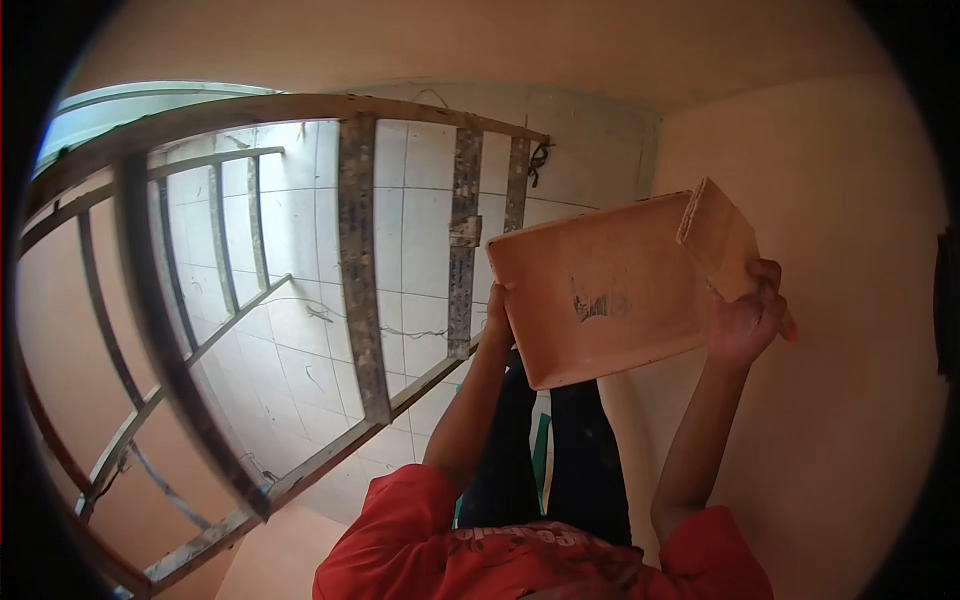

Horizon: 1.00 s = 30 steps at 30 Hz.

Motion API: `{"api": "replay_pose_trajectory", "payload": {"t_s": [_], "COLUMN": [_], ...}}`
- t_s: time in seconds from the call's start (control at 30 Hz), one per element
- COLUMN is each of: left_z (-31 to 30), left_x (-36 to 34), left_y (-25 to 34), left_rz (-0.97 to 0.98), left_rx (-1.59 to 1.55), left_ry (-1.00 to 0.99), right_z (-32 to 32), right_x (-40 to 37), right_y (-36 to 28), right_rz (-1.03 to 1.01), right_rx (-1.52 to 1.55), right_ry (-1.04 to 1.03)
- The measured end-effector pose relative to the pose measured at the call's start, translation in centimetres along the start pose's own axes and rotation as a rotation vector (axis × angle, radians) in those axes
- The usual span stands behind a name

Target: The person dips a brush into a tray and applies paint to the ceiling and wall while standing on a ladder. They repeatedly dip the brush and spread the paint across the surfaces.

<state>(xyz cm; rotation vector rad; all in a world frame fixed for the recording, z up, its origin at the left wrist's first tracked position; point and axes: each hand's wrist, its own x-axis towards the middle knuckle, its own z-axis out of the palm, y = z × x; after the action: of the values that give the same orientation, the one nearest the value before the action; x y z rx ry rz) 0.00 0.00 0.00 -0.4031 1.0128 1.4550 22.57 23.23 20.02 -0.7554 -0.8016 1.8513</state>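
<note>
A shallow, peach-coloured rectangular tray [640, 265] is held up over my legs, its inside facing me, with a dark smudge near the middle of its base. My left hand [497, 308] grips its left side, the fingers partly hidden behind the wall. At the right end, my right hand [745, 318] is closed on a piece of corrugated cardboard [722, 240] that overlaps the tray's upper right corner. A small orange tip [790, 326] shows beside that hand; what it belongs to is hidden.
A worn ladder-like frame [358, 260] with wide rungs stands on the left, beside a thinner barred frame [222, 240]. White tiles [300, 350] lie below. A plain peach wall [830, 250] rises close on the right. Something green [541, 450] shows between my legs.
</note>
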Motion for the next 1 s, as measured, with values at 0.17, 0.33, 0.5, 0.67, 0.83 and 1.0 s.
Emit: {"api": "replay_pose_trajectory", "payload": {"t_s": [0.17, 0.33, 0.5, 0.67, 0.83, 1.0], "left_z": [-3.6, -5.8, -7.0, -9.1, -10.4, -11.3], "left_x": [5.9, 10.1, 14.9, 20.2, 25.6, 30.3], "left_y": [-5.4, -9.5, -12.1, -15.2, -18.3, -20.5], "left_rz": [-0.042, -0.026, -0.012, 0.016, 0.015, 0.115], "left_rx": [-0.072, -0.117, -0.089, -0.162, -0.262, -0.227], "left_ry": [0.031, 0.0, -0.167, -0.129, -0.071, -0.092], "right_z": [-7.4, -10.4, -15.4, -19.6, -25.5, -29.0], "right_x": [0.0, 1.2, 2.6, 3.7, 4.1, 4.8], "right_y": [6.2, 10.4, 15.3, 19.8, 24.4, 27.1], "right_rz": [-0.026, 0.059, 0.121, 0.18, 0.235, 0.337], "right_rx": [0.035, -0.017, 0.068, 0.068, 0.005, -0.023], "right_ry": [0.043, 0.053, 0.068, 0.152, 0.224, 0.25]}}
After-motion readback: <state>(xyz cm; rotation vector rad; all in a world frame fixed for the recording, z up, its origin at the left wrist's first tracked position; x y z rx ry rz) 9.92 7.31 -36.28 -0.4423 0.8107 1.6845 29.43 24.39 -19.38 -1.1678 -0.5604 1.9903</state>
